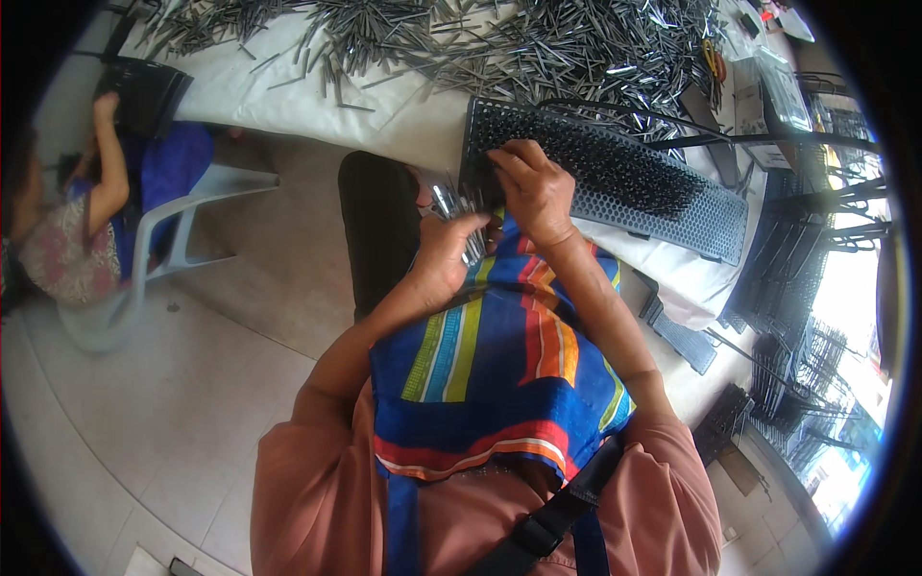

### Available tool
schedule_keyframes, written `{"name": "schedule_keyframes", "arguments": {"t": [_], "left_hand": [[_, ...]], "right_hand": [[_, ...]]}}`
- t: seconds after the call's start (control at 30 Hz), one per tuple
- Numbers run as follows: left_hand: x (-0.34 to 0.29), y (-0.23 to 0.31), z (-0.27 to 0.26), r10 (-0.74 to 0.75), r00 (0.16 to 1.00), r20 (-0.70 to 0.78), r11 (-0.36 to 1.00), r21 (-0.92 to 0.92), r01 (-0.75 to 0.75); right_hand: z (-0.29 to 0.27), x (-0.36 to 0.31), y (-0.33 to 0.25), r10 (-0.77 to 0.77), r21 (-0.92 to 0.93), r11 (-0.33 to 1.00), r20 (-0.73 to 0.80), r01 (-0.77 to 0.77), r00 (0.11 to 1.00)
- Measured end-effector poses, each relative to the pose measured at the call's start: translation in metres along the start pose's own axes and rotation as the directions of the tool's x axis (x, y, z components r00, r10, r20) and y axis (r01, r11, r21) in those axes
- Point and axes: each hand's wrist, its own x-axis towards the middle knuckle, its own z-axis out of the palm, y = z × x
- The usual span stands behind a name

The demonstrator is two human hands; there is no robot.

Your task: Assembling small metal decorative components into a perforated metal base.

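A bundle of thin, shiny metal-looking strips sits in my left hand, whose fingers are wrapped round it above my lap. My right hand is over the left end of a black perforated tray, its fingers bent and pressed together. Whatever the right fingertips hold is hidden or too small to name. Many dark pieces stand in the tray's holes, mostly along its middle. The tray lies aslant along the table's near edge.
Heaps of loose dark strips cover the far part of the white-covered table. On the left another person's arm rests near a pale plastic chair. Black racks are stacked at the right. A striped cloth covers my lap.
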Motion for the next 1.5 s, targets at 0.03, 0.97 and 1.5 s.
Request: {"name": "schedule_keyframes", "arguments": {"t": [0.03, 0.97, 1.5], "left_hand": [[0.000, -0.001, -0.002, 0.004, 0.999, 0.033, 1.000, 0.015, -0.005], [0.002, -0.011, 0.005, 0.061, 0.997, -0.046, 0.997, 0.043, -0.059], [-0.001, -0.012, 0.011, 0.004, 0.991, 0.135, 0.996, 0.093, -0.016]], "right_hand": [[-0.002, -0.001, 0.002, -0.001, -0.003, 1.000, -0.001, 0.001, 1.000], [-0.001, -0.009, 0.009, 0.326, 0.304, 0.907, -0.072, -0.291, 0.943], [-0.023, -0.039, -0.007, 0.537, 0.563, 0.483, 0.414, -0.670, 0.735]]}}
